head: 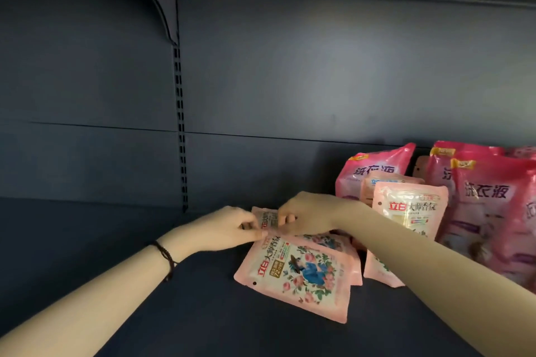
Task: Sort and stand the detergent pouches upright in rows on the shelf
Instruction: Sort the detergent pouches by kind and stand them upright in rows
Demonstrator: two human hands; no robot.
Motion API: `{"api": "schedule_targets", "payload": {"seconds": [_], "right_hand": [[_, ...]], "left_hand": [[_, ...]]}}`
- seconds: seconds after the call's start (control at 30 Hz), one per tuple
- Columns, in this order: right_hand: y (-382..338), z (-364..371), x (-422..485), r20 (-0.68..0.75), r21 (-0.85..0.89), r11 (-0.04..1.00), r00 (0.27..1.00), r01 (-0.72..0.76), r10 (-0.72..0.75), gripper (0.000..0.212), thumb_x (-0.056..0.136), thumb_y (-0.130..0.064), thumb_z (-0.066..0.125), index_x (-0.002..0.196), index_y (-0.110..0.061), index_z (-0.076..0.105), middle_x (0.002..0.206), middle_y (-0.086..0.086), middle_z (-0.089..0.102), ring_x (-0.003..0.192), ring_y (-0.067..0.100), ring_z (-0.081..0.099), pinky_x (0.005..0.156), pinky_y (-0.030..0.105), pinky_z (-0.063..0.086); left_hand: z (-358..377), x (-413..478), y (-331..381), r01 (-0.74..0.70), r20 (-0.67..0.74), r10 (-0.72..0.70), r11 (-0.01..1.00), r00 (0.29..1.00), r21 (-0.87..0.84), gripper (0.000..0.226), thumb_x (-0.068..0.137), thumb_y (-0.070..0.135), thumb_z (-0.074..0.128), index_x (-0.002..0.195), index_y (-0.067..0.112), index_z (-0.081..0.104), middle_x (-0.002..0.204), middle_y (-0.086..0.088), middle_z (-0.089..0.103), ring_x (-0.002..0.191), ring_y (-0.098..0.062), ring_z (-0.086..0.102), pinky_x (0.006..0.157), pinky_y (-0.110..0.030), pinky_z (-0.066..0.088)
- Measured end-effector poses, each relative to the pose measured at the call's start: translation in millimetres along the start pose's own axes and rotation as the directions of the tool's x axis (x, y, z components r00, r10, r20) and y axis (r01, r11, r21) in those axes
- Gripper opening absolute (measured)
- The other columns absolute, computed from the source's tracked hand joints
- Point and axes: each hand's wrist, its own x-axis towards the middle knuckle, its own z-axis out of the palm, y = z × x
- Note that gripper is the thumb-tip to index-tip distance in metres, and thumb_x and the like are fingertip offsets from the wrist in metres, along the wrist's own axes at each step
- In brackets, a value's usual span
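My left hand [232, 226] and right hand [307, 214] both pinch one pale pink pouch [268, 219] at the flat pile's [298, 272] far end on the shelf [174, 313]. The standing pouches [409, 211] lie rightward, nearer the right hand.

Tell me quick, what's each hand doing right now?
Left hand: pinches the left edge of the small pale pink pouch.
Right hand: grips the same pouch's right side.
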Motion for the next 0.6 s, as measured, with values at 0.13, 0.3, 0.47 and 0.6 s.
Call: {"api": "schedule_targets", "payload": {"seconds": [0.13, 0.3, 0.47, 0.6], "right_hand": [[-3, 15, 9, 0.049, 0.111, 0.992, 0.997, -0.058, 0.053, 0.04, 0.095, -0.047, 0.044, 0.109, -0.017, 0.067, 0.109, 0.005, 0.067, 0.096, 0.02, 0.065, 0.089, 0.04, 0.053], [-4, 25, 14, 0.037, 0.303, 0.939, 0.987, -0.16, 0.157, 0.028, 0.093, -0.031, 0.054, 0.104, -0.011, 0.07, 0.105, 0.007, 0.069, 0.096, 0.021, 0.066, 0.09, 0.037, 0.054], [-3, 20, 4, 0.031, 0.602, 0.774, 0.975, -0.193, 0.219, 0.022, 0.093, -0.018, 0.059, 0.113, -0.012, 0.065, 0.109, 0.006, 0.068, 0.098, 0.017, 0.067, 0.089, 0.035, 0.055], [-5, 16, -18, -0.042, 0.762, 0.63, 0.96, -0.15, 0.278, 0.016, 0.097, -0.018, 0.051, 0.112, -0.015, 0.058, 0.111, 0.006, 0.068, 0.098, 0.018, 0.068, 0.09, 0.04, 0.056]], "left_hand": [[20, 0, 1, 0.025, -0.046, -0.036, 0.975, 0.998, -0.221, 0.015, 0.081, 0.051, 0.068, 0.083, 0.036, 0.066, 0.094, 0.014, 0.067, 0.088, 0.002, 0.061, 0.075, -0.021, 0.05], [30, -3, 5, 0.126, -0.056, -0.183, 0.837, 0.981, -0.532, 0.026, 0.074, 0.011, 0.08, 0.091, 0.018, 0.062, 0.089, -0.001, 0.068, 0.084, -0.013, 0.064, 0.084, -0.031, 0.055], [19, -10, 11, 0.081, -0.084, -0.176, 0.76, 0.981, -0.644, 0.025, 0.079, 0.0, 0.073, 0.094, 0.015, 0.06, 0.081, -0.001, 0.066, 0.077, -0.009, 0.064, 0.07, -0.026, 0.054], [8, -17, 17, -0.022, -0.229, -0.195, 0.715, 0.954, -0.699, 0.02, 0.083, 0.012, 0.072, 0.099, 0.021, 0.062, 0.084, 0.004, 0.071, 0.08, -0.007, 0.066, 0.068, -0.023, 0.052]]}}
